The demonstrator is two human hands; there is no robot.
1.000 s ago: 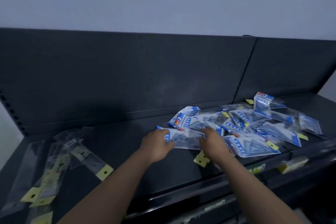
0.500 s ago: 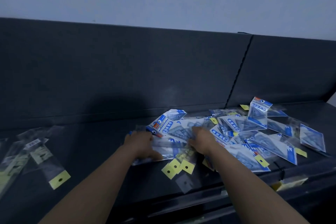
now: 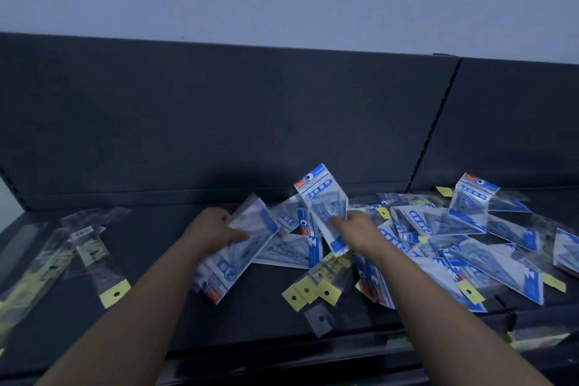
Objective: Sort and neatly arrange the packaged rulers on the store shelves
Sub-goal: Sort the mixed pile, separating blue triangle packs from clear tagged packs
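Just left of the heap (image 3: 454,229) of ruler packets on the shelf (image 3: 150,229), the left hand (image 3: 213,230) curls its fingers round a tilted packet (image 3: 241,247); the right hand (image 3: 360,233) pinches an upright packet (image 3: 324,204). Clear sleeves (image 3: 94,257) lie farther left.

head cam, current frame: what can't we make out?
All from the head view:
- Blurred packet in the left hand: motion blur, so the print is unreadable.
- Upright packet in the right hand: small text too fine to read.
- Clear sleeves: cut off by the left edge, dim.
- Blue pile: packets overlap and run off the right edge, so no count.
- Lower-shelf item: too dark to identify.
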